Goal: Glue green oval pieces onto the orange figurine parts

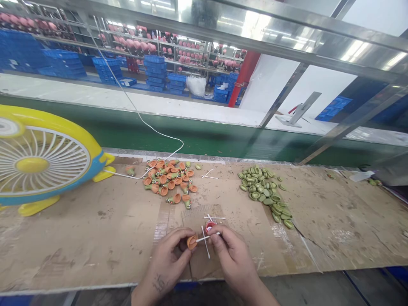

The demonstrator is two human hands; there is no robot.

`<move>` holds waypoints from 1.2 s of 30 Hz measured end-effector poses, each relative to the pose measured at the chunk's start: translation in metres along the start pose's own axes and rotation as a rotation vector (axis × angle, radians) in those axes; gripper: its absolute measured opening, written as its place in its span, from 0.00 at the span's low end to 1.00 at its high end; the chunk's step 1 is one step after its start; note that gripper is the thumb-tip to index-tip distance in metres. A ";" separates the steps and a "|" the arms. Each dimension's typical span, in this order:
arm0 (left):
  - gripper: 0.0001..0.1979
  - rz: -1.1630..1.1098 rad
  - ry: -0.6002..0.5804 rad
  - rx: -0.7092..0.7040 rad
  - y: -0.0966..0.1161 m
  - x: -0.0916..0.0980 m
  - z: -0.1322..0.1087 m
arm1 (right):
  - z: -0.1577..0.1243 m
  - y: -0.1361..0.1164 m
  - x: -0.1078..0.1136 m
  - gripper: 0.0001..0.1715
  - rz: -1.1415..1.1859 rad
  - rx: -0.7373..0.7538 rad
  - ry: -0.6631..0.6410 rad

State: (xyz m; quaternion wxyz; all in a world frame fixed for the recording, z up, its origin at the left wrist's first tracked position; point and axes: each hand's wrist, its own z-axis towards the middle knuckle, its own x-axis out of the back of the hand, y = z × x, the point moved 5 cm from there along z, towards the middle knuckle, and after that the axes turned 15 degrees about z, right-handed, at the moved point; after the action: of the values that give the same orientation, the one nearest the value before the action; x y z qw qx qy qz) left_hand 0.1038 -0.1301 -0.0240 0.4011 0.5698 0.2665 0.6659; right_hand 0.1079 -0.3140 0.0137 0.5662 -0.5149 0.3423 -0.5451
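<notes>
Between its thumb and fingers, my left hand (174, 253) holds a small orange hollow piece (192, 242), its cupped side facing right. My right hand (230, 248) pinches a cotton swab (204, 239), whose left tip reaches the edge of that piece. Just behind the fingers stands a small red pot (210, 227) with something white inside, partly covered by my right hand. Loose cotton swabs (218, 218) lie around the pot, and another swab (207, 250) lies between my hands. Beyond them is a pile of orange and green pieces (170, 180).
Flat green oval pieces (261, 187) lie heaped at the right. A yellow and blue fan (47, 157) stands at the left, its white cable (153, 127) crossing the cardboard-covered table (111, 238). Two more swabs (208, 175) lie farther back. A metal frame (283, 95) rises behind.
</notes>
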 end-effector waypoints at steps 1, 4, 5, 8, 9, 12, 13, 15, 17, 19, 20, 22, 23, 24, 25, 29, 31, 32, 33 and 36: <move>0.10 0.002 -0.006 0.004 0.001 0.001 0.000 | 0.000 -0.001 0.000 0.12 0.000 0.009 0.000; 0.10 0.020 -0.005 0.006 0.003 0.002 0.000 | 0.000 -0.003 0.005 0.13 0.003 0.021 0.016; 0.11 0.032 0.003 0.008 0.002 0.002 0.001 | 0.001 -0.002 0.008 0.13 0.002 0.018 0.033; 0.12 0.068 0.032 0.022 -0.004 0.001 0.000 | 0.006 0.002 0.022 0.15 -0.071 0.006 0.083; 0.12 0.072 0.041 0.029 -0.007 0.001 -0.001 | 0.008 0.005 0.026 0.15 -0.122 0.002 0.084; 0.12 0.060 0.047 0.044 -0.014 -0.002 -0.003 | 0.012 0.017 0.033 0.15 -0.247 -0.019 0.057; 0.12 0.053 0.046 0.047 -0.015 -0.002 -0.003 | 0.013 0.021 0.033 0.15 -0.262 -0.031 0.045; 0.12 0.043 0.040 0.051 -0.016 -0.003 -0.003 | 0.013 0.026 0.032 0.14 -0.267 -0.043 0.017; 0.12 0.038 0.030 0.054 -0.016 -0.003 -0.002 | 0.013 0.029 0.029 0.14 -0.272 -0.043 -0.010; 0.13 0.039 0.023 0.056 -0.015 -0.003 -0.002 | 0.012 0.028 0.027 0.14 -0.275 -0.042 -0.025; 0.13 0.042 0.022 0.059 -0.015 -0.003 -0.002 | 0.011 0.026 0.027 0.14 -0.271 -0.038 -0.024; 0.13 0.048 0.025 0.069 -0.015 -0.003 -0.002 | 0.011 0.018 0.029 0.14 -0.245 -0.018 -0.005; 0.14 0.048 0.027 0.078 -0.016 -0.003 -0.003 | 0.011 0.014 0.030 0.14 -0.220 -0.003 0.011; 0.15 0.046 0.025 0.085 -0.017 -0.004 -0.003 | 0.010 0.009 0.031 0.14 -0.184 0.009 0.033; 0.15 0.045 0.022 0.091 -0.017 -0.004 -0.003 | 0.010 0.004 0.031 0.13 -0.139 0.009 0.055; 0.15 0.058 0.010 0.084 -0.017 -0.005 -0.003 | 0.006 -0.001 0.021 0.14 0.047 -0.073 0.069; 0.14 0.055 0.010 0.080 -0.015 -0.003 -0.002 | 0.004 0.002 0.011 0.14 0.078 -0.103 0.032; 0.14 0.051 0.010 0.080 -0.014 -0.003 -0.002 | 0.004 0.003 0.007 0.14 0.077 -0.106 0.016; 0.14 0.050 0.010 0.084 -0.013 -0.002 -0.002 | 0.004 0.005 0.004 0.14 0.071 -0.108 0.002; 0.14 0.060 0.011 0.097 -0.012 -0.001 -0.003 | 0.004 0.006 -0.001 0.13 0.037 -0.077 -0.019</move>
State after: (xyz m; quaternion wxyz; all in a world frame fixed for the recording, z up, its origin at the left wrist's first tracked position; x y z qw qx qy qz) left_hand 0.1035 -0.1238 -0.0352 0.3513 0.5926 0.2835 0.6672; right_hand 0.1130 -0.3127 0.0086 0.5590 -0.5351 0.3671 -0.5162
